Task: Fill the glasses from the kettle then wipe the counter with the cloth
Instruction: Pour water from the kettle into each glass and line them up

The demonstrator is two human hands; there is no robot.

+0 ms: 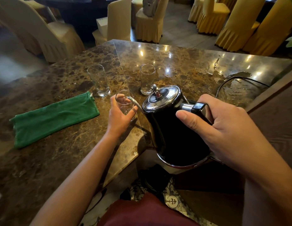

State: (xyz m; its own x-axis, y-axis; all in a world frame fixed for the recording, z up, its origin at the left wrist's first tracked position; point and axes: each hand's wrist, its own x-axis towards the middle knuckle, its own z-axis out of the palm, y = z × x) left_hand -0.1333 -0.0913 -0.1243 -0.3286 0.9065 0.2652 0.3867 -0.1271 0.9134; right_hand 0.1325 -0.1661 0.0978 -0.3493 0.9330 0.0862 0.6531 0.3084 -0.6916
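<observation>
Item: black kettle [171,126], mid-pour over the first glass.

My right hand [223,132] grips the kettle's handle and tips its thin gooseneck spout into the short glass [125,103], which my left hand [120,116] curls round just left of the kettle on the marble counter [60,160]. Little water shows in that glass, so I judge filling barely begun. A tall glass [99,80] stands beyond and left of the kettle, a second tall glass [147,79] just beyond its chrome lid; both look nearly empty. The folded green cloth [53,118] lies well left of the kettle, unused; spilled water glints beyond it to the right, wiping still to do.
</observation>
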